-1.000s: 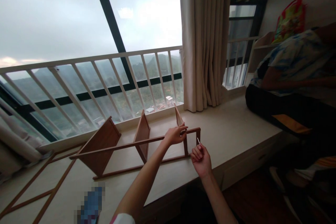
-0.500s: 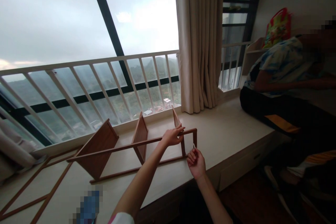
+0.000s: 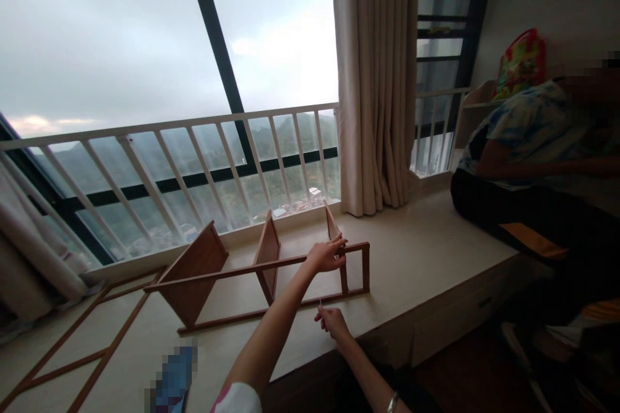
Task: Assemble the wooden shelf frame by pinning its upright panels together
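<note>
A brown wooden shelf frame [image 3: 208,277] lies on its side on a pale window ledge, with upright shelf boards between its rails. My left hand [image 3: 327,254] grips the upper rail near the right-hand board, fingers bent over the wood. Below it, my right hand [image 3: 334,322] is closed, pinching a thin, light-coloured stick-like piece [image 3: 320,302] that points upward. That piece is too small to name. The right hand is just in front of the lower rail; I cannot tell whether the piece touches it.
Another wooden frame [image 3: 104,355] lies flat at the left. A blue, partly pixelated object [image 3: 174,377] is on the ledge [image 3: 407,258] near me. Behind are a white railing [image 3: 194,121] and a beige curtain [image 3: 375,90]. A person [image 3: 527,135] sits at the right.
My right hand has moved left and down from the frame's end to the lower rail, still pinching the thin piece. My left hand stays on the upper rail. The view has shifted slightly.
</note>
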### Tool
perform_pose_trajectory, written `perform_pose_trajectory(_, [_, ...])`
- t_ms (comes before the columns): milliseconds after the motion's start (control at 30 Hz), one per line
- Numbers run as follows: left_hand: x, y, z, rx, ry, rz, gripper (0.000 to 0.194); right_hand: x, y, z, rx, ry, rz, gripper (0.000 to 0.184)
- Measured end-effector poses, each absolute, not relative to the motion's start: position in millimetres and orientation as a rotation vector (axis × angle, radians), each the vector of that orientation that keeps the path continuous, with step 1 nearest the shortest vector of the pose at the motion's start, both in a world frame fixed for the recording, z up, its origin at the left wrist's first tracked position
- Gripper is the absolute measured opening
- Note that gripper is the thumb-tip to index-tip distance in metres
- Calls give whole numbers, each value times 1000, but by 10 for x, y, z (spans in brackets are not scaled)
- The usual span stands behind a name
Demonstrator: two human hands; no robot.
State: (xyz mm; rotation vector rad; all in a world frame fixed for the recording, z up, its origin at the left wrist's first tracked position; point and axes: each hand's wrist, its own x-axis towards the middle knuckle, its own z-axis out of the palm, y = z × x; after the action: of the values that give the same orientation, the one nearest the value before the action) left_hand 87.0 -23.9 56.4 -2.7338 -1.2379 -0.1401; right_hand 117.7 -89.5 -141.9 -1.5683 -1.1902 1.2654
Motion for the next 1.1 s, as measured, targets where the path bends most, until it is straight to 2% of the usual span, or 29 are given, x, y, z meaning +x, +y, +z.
perform_pose_trajectory(133, [867,-250,559,-2752,-1244,-168,52,1272,-881,-1481,-1671,-1269,1086,38])
perform_pose_trajectory(367, [851,-297,559,-2752,-1227,-153,57,1295,-955,-1510,-1772,-1374,956,27])
perform_pose_trajectory(567, [833,-377,600,-2733,-1224,-142,57,1222,-1032,-1490,-1905,-1605,576,19])
perform_pose_trajectory(1100, [809,-358,572,-2731,-1210,-198,57,1177,-1017,-1614,-1879,-1742,502,20])
